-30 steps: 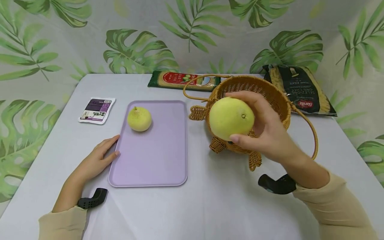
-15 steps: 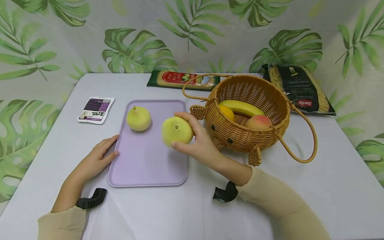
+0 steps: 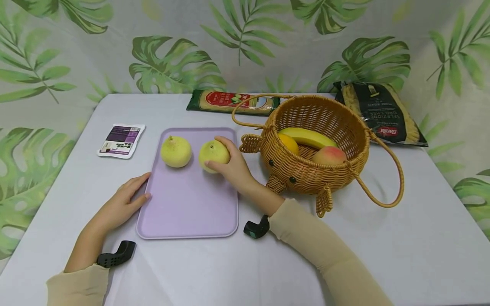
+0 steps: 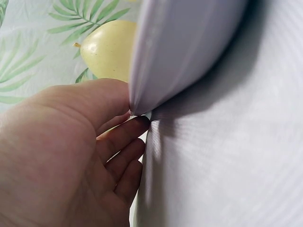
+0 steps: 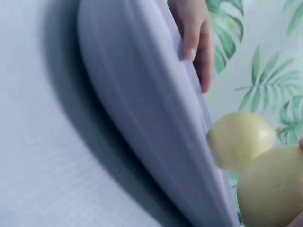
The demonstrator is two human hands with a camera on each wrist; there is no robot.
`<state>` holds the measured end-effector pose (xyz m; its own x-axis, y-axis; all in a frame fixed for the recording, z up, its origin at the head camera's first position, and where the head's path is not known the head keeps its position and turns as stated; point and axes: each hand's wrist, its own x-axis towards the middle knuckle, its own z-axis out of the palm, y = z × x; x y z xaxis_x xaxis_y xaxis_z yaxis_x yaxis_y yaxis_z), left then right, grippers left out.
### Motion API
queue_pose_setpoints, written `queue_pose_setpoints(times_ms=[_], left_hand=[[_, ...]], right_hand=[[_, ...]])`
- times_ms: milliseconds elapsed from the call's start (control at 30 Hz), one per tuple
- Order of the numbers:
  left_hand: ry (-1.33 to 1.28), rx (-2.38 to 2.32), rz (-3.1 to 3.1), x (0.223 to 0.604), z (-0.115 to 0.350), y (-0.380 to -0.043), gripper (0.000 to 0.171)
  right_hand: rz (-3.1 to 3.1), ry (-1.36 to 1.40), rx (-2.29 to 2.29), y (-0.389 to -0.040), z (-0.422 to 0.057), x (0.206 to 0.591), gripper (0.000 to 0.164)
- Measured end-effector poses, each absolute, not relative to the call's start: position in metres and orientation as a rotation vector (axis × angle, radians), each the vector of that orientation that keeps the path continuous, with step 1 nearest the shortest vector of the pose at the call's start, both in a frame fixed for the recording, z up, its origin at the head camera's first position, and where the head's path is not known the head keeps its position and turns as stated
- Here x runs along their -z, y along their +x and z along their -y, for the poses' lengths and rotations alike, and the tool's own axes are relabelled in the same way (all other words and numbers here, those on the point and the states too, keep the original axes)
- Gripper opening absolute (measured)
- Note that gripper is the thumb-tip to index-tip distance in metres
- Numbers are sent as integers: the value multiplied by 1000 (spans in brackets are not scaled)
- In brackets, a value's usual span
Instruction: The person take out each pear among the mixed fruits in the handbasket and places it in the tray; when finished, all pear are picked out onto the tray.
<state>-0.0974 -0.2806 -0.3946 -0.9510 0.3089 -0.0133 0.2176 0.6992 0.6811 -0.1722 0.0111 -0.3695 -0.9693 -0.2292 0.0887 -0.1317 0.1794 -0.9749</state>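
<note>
In the head view, my right hand (image 3: 237, 168) holds a round yellow-green fruit (image 3: 208, 163), with the thumb in front and fingers behind. The fruit is over the upper right of the lilac tray (image 3: 187, 212); whether it touches the tray is hard to tell. A second such fruit (image 3: 175, 152), tapering to a short stem, sits at the tray's upper left. My left hand (image 3: 124, 202) touches the tray's left edge with its fingers and thumb extended. The left wrist view shows that hand (image 4: 57, 142) against the tray's rim (image 4: 142, 61).
Right of the tray stands a wicker basket (image 3: 306, 170) with looped handles, holding a banana (image 3: 310, 137), an orange (image 3: 289, 144) and a peach (image 3: 330, 156). Behind lie a noodle pack (image 3: 231, 102) and a black pasta bag (image 3: 383, 112). A purple-white sachet (image 3: 121, 141) lies left.
My right hand has carried the fruit leftward from in front of the basket to over the tray and lowered it. The basket's contents have come into sight. My left hand stays in place.
</note>
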Motion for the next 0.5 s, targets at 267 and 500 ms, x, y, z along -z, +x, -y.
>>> queue_pose_setpoints(times_ms=[267,500], left_hand=[[453,-1086,-2785,395,280,-98,58],[443,-1079,-2785,395,280,-99,58]], right_hand=[[-2417,-369,1856,-187,-4,385,70],[-2313,-465,1941,-193,-2,392,62]])
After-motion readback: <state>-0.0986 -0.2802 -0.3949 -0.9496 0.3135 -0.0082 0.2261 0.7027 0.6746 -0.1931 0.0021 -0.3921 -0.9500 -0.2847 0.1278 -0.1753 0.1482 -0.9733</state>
